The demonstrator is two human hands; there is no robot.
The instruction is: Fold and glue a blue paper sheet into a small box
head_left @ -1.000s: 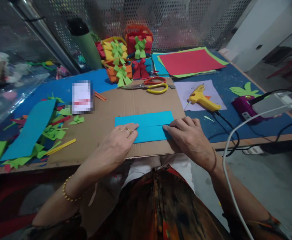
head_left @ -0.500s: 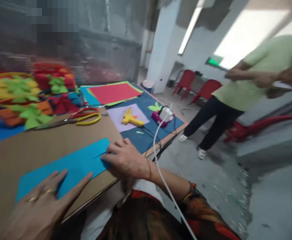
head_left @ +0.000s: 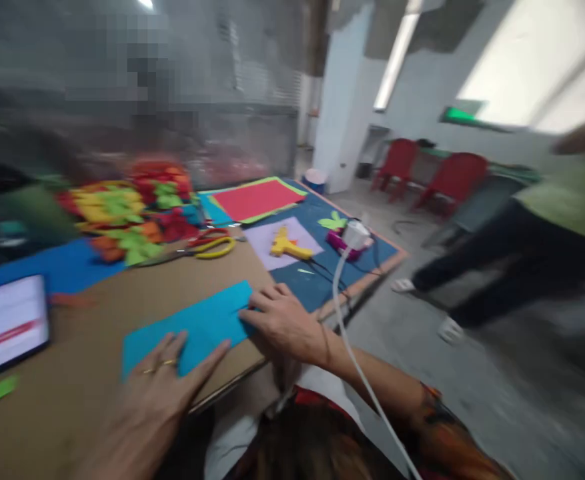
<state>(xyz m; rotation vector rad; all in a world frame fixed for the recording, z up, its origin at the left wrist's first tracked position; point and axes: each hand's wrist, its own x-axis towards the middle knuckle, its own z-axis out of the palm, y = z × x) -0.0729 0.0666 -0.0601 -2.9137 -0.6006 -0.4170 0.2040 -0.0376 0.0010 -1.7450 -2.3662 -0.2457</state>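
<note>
A blue paper strip (head_left: 202, 320) lies flat on the brown cardboard near the table's front edge. My left hand (head_left: 165, 387), with two rings, rests on its left part, thumb and fingers spread. At the strip's right end is my right hand (head_left: 285, 323), its fingers curled over the paper's edge near a short dark slit; what its fingertips grip is hidden. Beyond the strip lie scissors with yellow handles (head_left: 215, 249). A yellow glue gun (head_left: 289, 245) sits on a lilac sheet (head_left: 265, 250) to the right.
Red paper (head_left: 257, 200) tops other sheets at the back. Felt-like pieces (head_left: 109, 203) are heaped at back left, a tablet (head_left: 9, 327) at far left. A white cable (head_left: 357, 360) crosses my right forearm. A person (head_left: 562, 207) stands on the right, near red chairs (head_left: 455, 177).
The view has turned left, bringing the tablet and a green paper piece into sight. Both hands keep their places on the blue strip. The person's arms have mostly left the view.
</note>
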